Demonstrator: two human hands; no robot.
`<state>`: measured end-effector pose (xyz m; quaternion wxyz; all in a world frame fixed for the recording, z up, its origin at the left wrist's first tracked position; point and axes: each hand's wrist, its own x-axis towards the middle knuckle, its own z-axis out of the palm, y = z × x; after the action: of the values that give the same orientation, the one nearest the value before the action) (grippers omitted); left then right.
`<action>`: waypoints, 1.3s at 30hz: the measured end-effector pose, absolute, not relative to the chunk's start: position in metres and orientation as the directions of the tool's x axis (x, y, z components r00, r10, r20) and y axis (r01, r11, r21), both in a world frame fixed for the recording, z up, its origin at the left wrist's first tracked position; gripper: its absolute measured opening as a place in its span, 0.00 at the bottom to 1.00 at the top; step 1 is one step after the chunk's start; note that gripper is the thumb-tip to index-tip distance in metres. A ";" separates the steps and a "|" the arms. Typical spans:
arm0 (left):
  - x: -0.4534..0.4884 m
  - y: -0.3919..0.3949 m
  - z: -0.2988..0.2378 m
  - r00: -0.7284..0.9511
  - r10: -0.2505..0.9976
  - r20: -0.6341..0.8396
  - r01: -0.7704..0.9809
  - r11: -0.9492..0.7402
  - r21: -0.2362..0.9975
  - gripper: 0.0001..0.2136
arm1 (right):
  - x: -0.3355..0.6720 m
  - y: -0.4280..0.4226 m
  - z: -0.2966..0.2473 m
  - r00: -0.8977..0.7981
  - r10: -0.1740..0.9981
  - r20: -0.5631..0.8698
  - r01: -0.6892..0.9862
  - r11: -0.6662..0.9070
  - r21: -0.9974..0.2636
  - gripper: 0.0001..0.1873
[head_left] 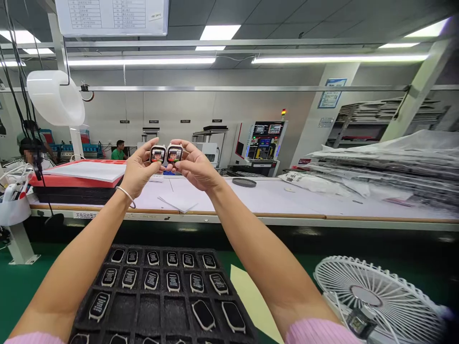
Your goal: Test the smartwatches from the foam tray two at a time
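Raised side by side above the bench, two smartwatches without straps face me with lit screens. My left hand [140, 167] pinches the left smartwatch [158, 154] by its edges, and my right hand [195, 165] grips the right smartwatch [174, 154] the same way. Each screen shows a small coloured picture too fine to make out. Below my forearms lies a black foam tray [152, 313] with rows of similar watches, most showing white text and a few dark. Several pockets in its third row hold no watch.
A white fan [366, 296] stands at lower right. Red and black trays [77, 184] are stacked on the bench at left, and bagged sheets [387, 167] pile up at right. A white sheet [178, 204] and a dark round disc [244, 182] lie on the bench [272, 198]. A person [119, 152] sits beyond.
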<state>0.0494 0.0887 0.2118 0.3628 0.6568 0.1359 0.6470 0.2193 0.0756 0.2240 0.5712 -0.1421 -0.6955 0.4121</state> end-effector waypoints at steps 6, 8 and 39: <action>0.051 0.086 0.213 0.128 0.640 0.758 -0.316 -0.698 0.643 0.31 | 0.220 0.078 0.225 -0.284 0.662 0.694 -0.300 0.626 -0.720 0.28; 0.051 0.086 0.213 0.126 0.647 0.752 -0.322 -0.690 0.648 0.32 | 0.219 0.079 0.225 -0.288 0.659 0.695 -0.315 0.620 -0.719 0.28; 0.022 0.028 0.043 0.265 0.944 0.196 -0.095 -0.177 0.980 0.25 | 0.212 0.036 0.022 -0.403 0.867 0.292 -0.324 0.164 -0.932 0.22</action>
<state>0.0218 0.0285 0.0428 0.5317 0.5916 0.3588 0.4885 0.2116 0.0361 0.0222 0.4939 -0.2337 -0.5813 0.6030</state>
